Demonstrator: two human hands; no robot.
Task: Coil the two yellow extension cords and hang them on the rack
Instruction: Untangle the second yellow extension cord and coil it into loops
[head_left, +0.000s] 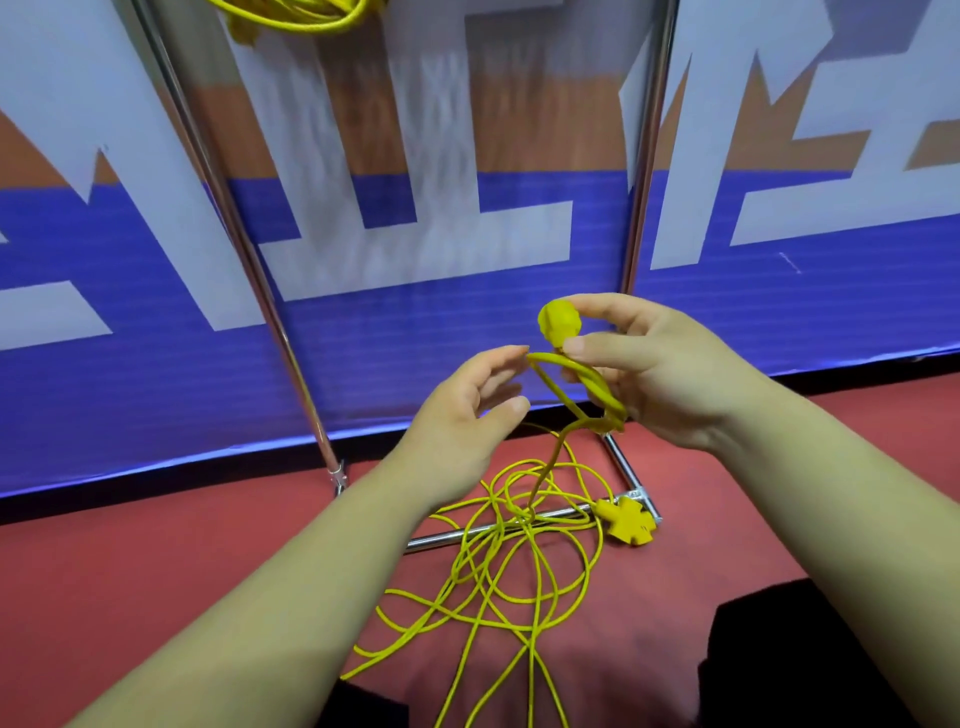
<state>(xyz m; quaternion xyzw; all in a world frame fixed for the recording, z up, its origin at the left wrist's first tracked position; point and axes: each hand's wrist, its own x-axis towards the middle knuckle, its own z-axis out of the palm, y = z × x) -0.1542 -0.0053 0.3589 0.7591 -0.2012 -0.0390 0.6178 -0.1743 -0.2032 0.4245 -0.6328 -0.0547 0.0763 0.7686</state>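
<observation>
My right hand (654, 371) pinches the yellow plug end (557, 321) of an extension cord, with a short loop of cord (592, 387) running through its palm. My left hand (467, 410) is spread beside that loop, its fingertips close to the cord, gripping nothing. The remaining yellow cord (519, 566) lies in a loose tangle on the red floor, ending in a cross-shaped socket block (628, 521). A second yellow cord (296, 15) hangs coiled at the top edge, on the metal rack (244, 249).
The rack's chrome uprights (641, 208) and base bars (493, 529) stand on the red floor (156, 561) before a blue, white and orange banner wall (415, 332). The tangled cord lies over one base bar. Dark trouser legs (789, 654) show at the bottom.
</observation>
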